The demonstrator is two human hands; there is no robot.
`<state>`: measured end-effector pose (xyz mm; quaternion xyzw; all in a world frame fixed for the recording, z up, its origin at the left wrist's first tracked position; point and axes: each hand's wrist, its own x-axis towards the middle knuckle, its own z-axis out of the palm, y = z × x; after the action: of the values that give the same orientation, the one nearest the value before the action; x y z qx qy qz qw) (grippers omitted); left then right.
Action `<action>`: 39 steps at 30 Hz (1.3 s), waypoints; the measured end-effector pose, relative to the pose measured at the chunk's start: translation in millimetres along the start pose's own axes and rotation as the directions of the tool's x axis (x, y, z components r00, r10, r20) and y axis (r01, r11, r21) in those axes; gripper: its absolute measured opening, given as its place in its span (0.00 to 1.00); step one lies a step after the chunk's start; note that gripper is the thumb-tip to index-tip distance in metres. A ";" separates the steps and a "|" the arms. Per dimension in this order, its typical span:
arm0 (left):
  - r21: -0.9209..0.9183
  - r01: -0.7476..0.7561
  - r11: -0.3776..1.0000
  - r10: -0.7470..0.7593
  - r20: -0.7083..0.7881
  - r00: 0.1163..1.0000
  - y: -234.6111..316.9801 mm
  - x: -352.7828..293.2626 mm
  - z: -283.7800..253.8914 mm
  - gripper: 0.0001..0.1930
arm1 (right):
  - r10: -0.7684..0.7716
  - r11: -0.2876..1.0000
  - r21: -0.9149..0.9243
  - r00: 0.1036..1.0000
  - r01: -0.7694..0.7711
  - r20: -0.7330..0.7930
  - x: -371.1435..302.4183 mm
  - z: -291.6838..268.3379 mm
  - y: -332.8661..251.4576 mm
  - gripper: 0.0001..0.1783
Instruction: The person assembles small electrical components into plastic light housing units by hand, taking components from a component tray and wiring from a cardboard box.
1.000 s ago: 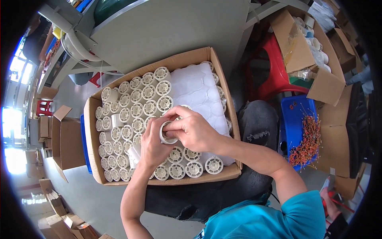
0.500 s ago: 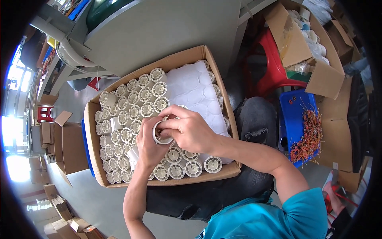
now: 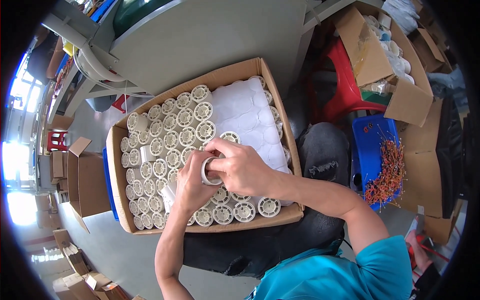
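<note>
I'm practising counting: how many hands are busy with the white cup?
2. The left hand holds the white cup around its side; the right hand is at its right, reaching into the opening. Some fingertips are hidden, but no other hand shows there.

The fisheye sits on the head, above the left grip (image 3: 191,184) and right grip (image 3: 246,169). It faces down, fairly near.

The wearer's two hands (image 3: 191,183) (image 3: 245,170), one held cylinder (image 3: 213,182) and one sheet (image 3: 242,110) show.
</note>
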<state>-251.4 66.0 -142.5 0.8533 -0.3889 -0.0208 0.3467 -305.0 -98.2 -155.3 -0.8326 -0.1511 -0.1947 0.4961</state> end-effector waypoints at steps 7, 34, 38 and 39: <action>-0.043 0.022 0.999 -0.023 -0.023 0.999 3.2 7.3 -1.8 0.29 | 0.085 0.989 0.127 0.996 -0.079 -0.035 3.6 -0.9 2.7 0.05; 0.769 0.237 0.594 0.560 -0.606 0.564 -74.2 363.9 -156.8 0.29 | 0.698 0.550 0.834 0.577 -0.052 -0.424 38.9 -68.5 44.8 0.15; 0.583 -0.250 0.773 0.576 -0.479 0.663 -12.1 259.3 -76.3 0.17 | 0.749 0.486 0.873 0.502 0.028 -0.433 36.9 -80.4 46.8 0.17; 0.451 -0.330 0.829 0.509 -0.367 0.778 2.0 222.1 -49.1 0.16 | 0.751 0.475 0.879 0.506 0.032 -0.424 37.7 -76.9 45.1 0.17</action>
<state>-83.0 -57.2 -52.0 0.7697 -0.4727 0.3390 0.2631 -265.2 -184.8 -138.8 -0.3452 0.2172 -0.3171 0.8562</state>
